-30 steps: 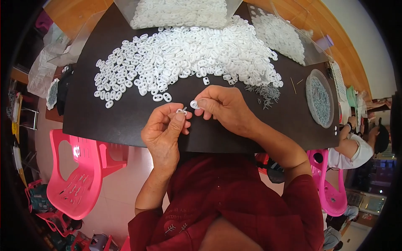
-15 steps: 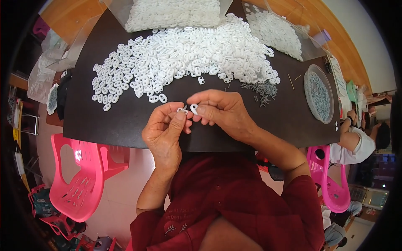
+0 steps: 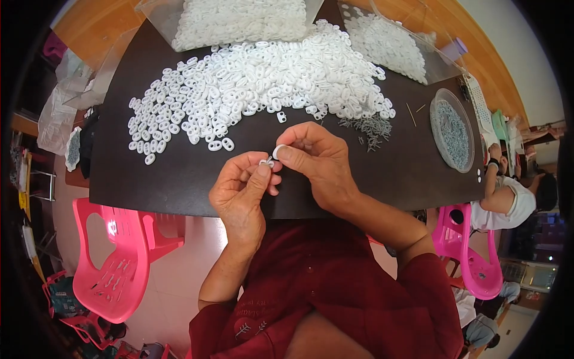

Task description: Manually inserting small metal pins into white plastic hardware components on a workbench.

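Note:
Just above the table's near edge, my left hand [image 3: 239, 191] pinches a small white oval plastic piece with holes [image 3: 268, 163] between thumb and fingers. A thin grey pin appears to stand up from that piece. Close beside it, my right hand [image 3: 323, 164] grips a second white plastic piece [image 3: 277, 151], tilted and partly covered by the thumb. The two pieces are very near each other; whether they touch I cannot tell. Beyond my hands spreads a big pile of white two-holed oval pieces [image 3: 257, 78], with small grey pins [image 3: 372, 131] heaped at its right end.
Clear plastic containers of white pieces [image 3: 239, 27] [image 3: 391, 51] stand at the back. To the right is a round tub [image 3: 437, 140] of grey pins, with thin sticks [image 3: 411, 115] nearby. Pink chairs [image 3: 113, 263] [image 3: 478, 272] flank the dark table [image 3: 155, 188]. Another person [image 3: 508, 203] sits at right.
My right hand has turned its white piece from face-on to nearly edge-on and holds it above the left hand's piece. Both hands have shifted slightly; the view has moved a little.

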A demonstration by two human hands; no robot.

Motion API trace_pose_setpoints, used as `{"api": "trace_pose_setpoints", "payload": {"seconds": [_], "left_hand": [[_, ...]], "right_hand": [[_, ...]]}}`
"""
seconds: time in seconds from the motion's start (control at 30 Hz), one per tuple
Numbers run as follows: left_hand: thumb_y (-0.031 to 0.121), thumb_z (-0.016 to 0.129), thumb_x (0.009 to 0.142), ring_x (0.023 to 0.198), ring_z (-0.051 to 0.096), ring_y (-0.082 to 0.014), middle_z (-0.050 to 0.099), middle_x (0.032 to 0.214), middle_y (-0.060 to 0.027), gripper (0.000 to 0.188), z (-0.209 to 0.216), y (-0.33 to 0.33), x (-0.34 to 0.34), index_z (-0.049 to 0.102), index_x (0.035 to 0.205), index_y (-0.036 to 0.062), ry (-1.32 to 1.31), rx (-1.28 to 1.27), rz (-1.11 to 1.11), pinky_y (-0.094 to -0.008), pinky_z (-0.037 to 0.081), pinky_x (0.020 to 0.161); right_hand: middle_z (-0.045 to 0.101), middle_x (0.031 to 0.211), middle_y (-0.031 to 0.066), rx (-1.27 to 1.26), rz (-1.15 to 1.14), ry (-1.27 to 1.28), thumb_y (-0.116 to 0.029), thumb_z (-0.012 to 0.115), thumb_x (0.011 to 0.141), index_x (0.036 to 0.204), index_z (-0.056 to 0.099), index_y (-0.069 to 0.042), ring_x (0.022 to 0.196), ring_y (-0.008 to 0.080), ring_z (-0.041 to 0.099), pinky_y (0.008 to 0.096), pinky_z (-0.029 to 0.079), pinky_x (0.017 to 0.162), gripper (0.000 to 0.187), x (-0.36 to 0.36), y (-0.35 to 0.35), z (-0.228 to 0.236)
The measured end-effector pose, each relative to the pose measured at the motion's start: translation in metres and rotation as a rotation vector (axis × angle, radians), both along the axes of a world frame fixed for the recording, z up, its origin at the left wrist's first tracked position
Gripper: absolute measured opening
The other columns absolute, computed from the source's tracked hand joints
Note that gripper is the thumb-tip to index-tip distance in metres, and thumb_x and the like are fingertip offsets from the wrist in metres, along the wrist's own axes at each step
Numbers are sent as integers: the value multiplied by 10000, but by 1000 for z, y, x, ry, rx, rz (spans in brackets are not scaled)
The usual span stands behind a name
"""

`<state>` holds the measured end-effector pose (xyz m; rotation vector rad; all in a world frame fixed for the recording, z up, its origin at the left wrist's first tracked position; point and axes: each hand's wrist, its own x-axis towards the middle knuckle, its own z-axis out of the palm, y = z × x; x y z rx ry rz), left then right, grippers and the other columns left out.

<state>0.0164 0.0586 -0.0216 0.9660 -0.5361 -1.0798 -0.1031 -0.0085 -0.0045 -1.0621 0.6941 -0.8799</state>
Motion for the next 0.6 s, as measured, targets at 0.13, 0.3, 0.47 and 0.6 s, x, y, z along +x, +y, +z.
{"api": "trace_pose_setpoints", "payload": {"seconds": [0.13,0.3,0.47,0.6], "left_hand": [[18,578,881,657,608,-133,657,830,-137,129,-1,-1,-1,577,990,-51,54,-25,10,-231,477,551],[13,564,886,668,623,-145,658,831,-145,128,0,-1,0,571,989,-62,74,-33,26,-234,484,550],[16,565,886,669,625,-147,659,833,-147,132,-2,1,1,570,992,-61,56,-15,20,-231,483,542],[23,578,882,658,613,-135,658,829,-142,162,-3,2,0,567,1021,-59,43,-22,-18,-220,477,545]], "right_hand": [[619,848,48,3,-30,6,-20,597,860,983,576,-8,780,90,588,237,479,722,125,3,6,-3],[632,859,54,-74,-42,71,-23,594,864,989,574,5,770,82,588,221,474,716,130,-4,9,-8],[646,843,56,-76,4,162,-40,619,847,974,583,11,755,81,591,213,475,684,141,-13,6,-1],[656,805,70,-45,15,208,-64,646,830,943,608,11,698,84,590,209,470,616,141,-19,2,-1]]}}
